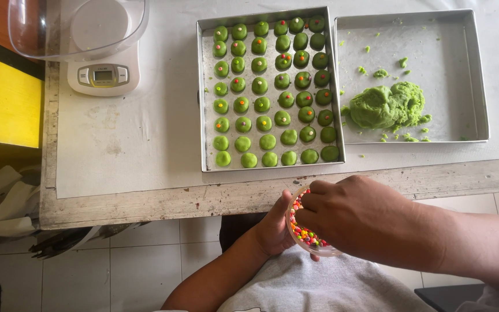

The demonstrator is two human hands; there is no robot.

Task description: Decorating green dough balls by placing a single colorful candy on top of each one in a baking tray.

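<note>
My left hand [272,228] holds a small clear bowl [313,245] of tiny coloured candy pieces below the table's front edge. My right hand [353,216] reaches into that bowl from the right, its fingers curled over the candies; whether it pinches any is hidden. On the table above stands a metal baking tray [206,121] filled with rows of small green dough balls [264,104]. Many of the upper balls carry a coloured dot on top; the lower rows are plain. A second metal tray [469,75] to the right holds a lump of green dough [388,105].
A white kitchen scale [104,75] with a clear bowl [76,29] on top stands at the table's back left. A white cloth [134,133] covers the table, with a worn wooden edge [145,208] in front. Green crumbs lie around the dough. Tiled floor lies below.
</note>
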